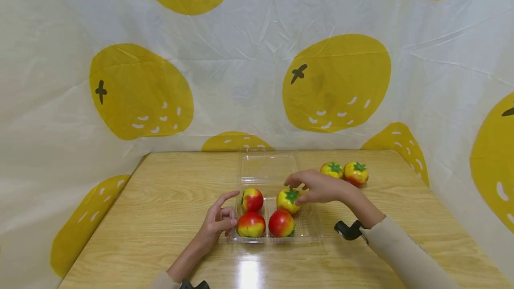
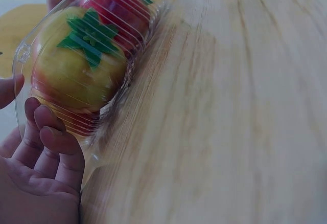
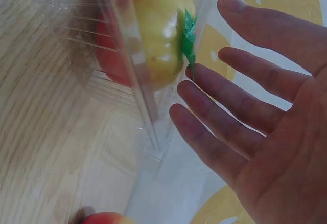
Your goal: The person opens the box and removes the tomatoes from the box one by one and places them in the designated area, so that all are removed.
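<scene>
A clear plastic box with a hinged lid lies on the table, holding several round red-and-yellow fruits with green leafy tops. Two, including the front left fruit, stand along its left side; the front middle fruit and back middle fruit are to their right. At the box's left edge is my left hand, its thumb by the rim and other fingers loosely bent. My right hand hovers over the back middle fruit. In the right wrist view, the fingers are spread beside its green top, gripping nothing.
Two more fruits, a left one and a right one, sit on the table at the back right. The box's lid lies folded back toward the wall. A fruit-patterned cloth hangs around the wooden table.
</scene>
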`<state>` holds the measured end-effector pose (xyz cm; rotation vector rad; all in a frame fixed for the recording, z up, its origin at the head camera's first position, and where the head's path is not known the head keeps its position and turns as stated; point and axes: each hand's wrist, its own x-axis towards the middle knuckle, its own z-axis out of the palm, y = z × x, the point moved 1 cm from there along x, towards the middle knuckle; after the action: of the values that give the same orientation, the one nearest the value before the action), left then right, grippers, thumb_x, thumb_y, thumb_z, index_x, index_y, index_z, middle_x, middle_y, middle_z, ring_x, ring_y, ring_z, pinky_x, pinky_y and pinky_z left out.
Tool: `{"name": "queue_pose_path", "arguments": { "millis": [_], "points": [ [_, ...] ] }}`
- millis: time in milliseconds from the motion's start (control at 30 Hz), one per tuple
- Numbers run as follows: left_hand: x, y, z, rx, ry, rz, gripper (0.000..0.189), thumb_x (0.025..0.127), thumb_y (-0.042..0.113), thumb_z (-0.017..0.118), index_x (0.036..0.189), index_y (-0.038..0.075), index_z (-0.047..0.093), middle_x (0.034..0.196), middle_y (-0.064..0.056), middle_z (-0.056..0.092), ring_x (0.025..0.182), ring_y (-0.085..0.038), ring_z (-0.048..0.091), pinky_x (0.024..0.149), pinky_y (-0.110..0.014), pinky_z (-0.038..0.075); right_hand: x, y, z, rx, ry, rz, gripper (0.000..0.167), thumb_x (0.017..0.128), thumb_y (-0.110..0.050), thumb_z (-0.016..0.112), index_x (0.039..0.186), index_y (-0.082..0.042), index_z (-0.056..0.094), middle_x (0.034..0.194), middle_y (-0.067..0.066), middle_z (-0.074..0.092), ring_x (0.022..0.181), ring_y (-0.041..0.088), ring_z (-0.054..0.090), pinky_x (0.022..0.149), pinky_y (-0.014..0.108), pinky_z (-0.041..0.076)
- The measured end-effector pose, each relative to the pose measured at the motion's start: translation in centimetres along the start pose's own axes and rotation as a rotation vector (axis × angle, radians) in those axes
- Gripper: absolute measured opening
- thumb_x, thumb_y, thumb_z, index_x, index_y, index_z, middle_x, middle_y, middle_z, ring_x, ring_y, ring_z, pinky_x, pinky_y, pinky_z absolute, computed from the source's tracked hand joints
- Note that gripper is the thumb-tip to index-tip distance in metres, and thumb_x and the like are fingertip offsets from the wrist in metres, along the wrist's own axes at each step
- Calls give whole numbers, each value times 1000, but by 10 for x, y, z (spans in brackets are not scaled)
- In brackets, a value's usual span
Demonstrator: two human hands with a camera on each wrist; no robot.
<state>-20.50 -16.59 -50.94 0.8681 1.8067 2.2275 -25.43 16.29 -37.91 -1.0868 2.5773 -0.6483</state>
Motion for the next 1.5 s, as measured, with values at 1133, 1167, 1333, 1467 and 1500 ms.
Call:
{"name": "queue_pose_path", "arguments": {
  "millis": [1133,1167,1333,1467,1500],
  "points": [
    [0,-2,0,21,9,-25,71,91,-4,54,155,-10,23,75,3,54,55,-28,37,46,-29,40,16,12,22,36,-19,-11,50,82,-9,84,128,-3,64,123,14,69,112,31,67,92,42,61],
    [0,-1,0,22,8,-22,71,92,-4,53,155,-11,23,75,3,54,55,-28,36,46,-30,39,16,12,22,29,-18,-13,50,82,-9,84,128,-3,64,123,13,69,111,30,67,91,41,61],
    [1,0,0,24,10,-21,70,92,-4,54,155,-11,24,75,2,54,55,-27,37,46,-31,39,15,11,21,-4,-31,-17,52,83,-13,85,129,-4,64,124,11,70,108,26,66,88,37,61],
    [0,0,0,22,10,-26,70,92,-4,54,155,-10,25,75,2,54,55,-28,37,47,-29,41,14,9,20,-16,-43,-3,53,83,-17,85,131,-6,64,125,9,69,109,24,65,88,36,60],
    [0,0,0,21,10,-28,70,92,-4,54,155,-10,25,75,2,54,55,-29,37,47,-29,41,13,9,20,-21,-45,0,53,84,-18,85,131,-7,64,126,8,69,109,23,65,88,36,60]
  ]
}}
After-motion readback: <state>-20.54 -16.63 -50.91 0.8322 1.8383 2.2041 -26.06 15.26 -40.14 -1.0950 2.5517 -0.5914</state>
